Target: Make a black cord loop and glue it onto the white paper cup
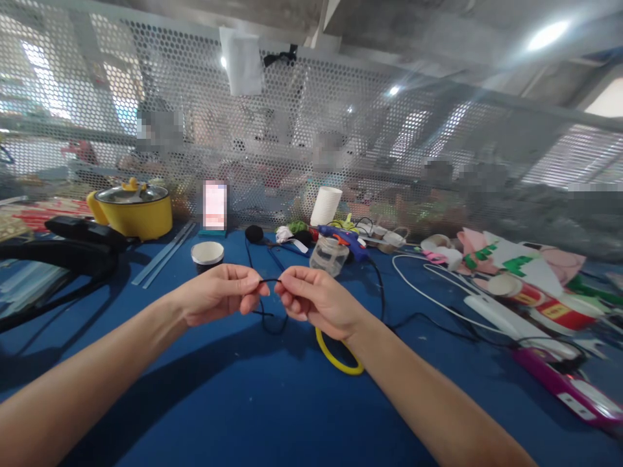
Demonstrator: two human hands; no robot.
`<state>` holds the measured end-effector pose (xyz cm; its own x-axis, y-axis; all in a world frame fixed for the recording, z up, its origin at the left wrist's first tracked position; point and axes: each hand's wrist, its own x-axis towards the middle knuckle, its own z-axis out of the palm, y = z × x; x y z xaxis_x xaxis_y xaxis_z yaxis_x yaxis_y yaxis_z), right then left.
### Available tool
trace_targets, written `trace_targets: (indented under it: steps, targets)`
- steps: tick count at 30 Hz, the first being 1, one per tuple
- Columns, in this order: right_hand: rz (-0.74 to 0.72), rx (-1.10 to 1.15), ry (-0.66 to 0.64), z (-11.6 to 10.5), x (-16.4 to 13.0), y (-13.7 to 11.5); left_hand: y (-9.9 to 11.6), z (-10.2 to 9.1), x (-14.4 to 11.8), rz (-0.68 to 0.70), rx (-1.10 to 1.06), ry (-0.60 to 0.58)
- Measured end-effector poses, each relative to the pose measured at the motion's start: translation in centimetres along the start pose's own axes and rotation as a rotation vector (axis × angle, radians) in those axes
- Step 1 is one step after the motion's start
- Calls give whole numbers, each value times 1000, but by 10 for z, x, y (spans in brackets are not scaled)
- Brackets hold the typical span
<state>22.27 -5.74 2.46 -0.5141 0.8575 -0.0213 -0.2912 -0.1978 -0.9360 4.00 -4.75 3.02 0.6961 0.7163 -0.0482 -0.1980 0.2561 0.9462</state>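
My left hand (pixel 221 293) and my right hand (pixel 316 299) meet above the blue table (pixel 253 402), each pinching an end of a thin black wire (pixel 270 281). The wire spans the small gap between my fingertips, and a loop of it hangs down to the table below. A yellow ring (pixel 335 358) lies on the table under my right wrist, partly hidden by it.
A yellow pot with a lid (pixel 134 211) stands at the back left, a small cup (pixel 207 255) and a clear jar (pixel 329 254) behind my hands. A blue glue gun (pixel 343 236), white cable (pixel 438 299), paper scraps and a purple tool (pixel 564 383) crowd the right. A perforated metal screen (pixel 341 130) closes the back.
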Motion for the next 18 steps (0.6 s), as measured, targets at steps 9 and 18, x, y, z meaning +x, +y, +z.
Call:
trace_targets:
  steps: [9,18]
  targets:
    - [30,58,-9,-2,1,1,-4,-2,2,-23,-30,20]
    - [-231,90,238,-5,13,9,-5,1,10,205,-329,300]
